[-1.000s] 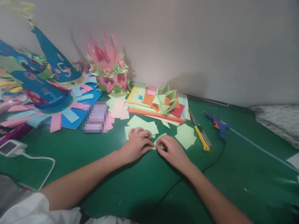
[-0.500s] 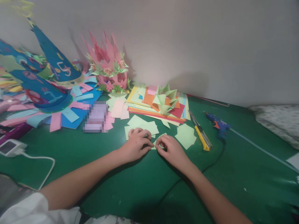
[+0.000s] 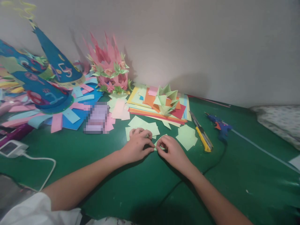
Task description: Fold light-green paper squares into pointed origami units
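Observation:
Between my two hands lies a small piece of light green paper (image 3: pixel 161 139), flat on the green table and mostly hidden by my fingers. My left hand (image 3: pixel 138 145) pinches or presses its left corner with thumb and forefinger. At its near edge my right hand (image 3: pixel 172 150) has the fingers curled, thumb and fingertips closed on the paper. Light green paper pieces (image 3: pixel 152 127) lie behind my left hand, partly under its fingers. More light green sheets (image 3: pixel 187 137) rest just right of my right hand.
A yellow cutter knife (image 3: pixel 203 139) and a blue glue gun (image 3: pixel 219 123) lie to the right. Behind stands a stack of coloured paper (image 3: pixel 140 109) bearing a folded green paper ring (image 3: pixel 161 101). Leftward are a pink paper crown (image 3: pixel 109 67), blue cone hats (image 3: pixel 55 57) and a white charger (image 3: pixel 14 148).
Hardly anything differs. Both hands keep their place at the green paper, and the whole view has shifted very slightly.

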`<action>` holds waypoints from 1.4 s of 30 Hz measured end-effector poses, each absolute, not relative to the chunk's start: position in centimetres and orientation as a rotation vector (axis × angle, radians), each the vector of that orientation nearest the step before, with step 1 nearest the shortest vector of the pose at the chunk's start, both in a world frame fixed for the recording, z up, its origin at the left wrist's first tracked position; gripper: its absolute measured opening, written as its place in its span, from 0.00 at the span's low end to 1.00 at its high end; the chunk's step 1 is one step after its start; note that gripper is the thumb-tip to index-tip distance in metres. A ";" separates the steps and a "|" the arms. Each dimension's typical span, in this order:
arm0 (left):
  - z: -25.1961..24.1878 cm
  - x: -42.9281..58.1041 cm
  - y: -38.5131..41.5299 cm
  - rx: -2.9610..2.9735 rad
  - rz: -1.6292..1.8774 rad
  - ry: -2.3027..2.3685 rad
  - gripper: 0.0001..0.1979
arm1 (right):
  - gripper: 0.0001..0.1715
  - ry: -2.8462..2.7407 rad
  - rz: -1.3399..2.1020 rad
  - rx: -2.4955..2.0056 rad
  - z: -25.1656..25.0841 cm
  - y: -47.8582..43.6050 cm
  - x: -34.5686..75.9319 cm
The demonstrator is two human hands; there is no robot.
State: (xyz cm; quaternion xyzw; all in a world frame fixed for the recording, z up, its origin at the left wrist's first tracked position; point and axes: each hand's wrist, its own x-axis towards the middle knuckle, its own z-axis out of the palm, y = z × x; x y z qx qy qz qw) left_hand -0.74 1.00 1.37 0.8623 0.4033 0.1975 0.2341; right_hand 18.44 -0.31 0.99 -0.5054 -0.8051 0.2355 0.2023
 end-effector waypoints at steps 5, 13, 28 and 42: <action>1.0 -0.6 0.9 2.385 0.580 1.128 0.05 | 0.06 -2.227 0.682 -1.415 1.1 -0.4 18.5; 1.1 -0.4 0.5 2.431 0.595 1.143 0.06 | 0.05 -2.192 0.784 -1.426 1.5 -0.4 18.8; 1.0 -0.2 0.6 2.635 0.572 0.940 0.11 | 0.06 -2.178 0.733 -1.427 0.9 -0.4 18.7; 1.2 -0.7 0.9 2.767 0.424 0.752 0.09 | 0.14 -2.227 0.995 -1.292 2.3 -0.3 20.5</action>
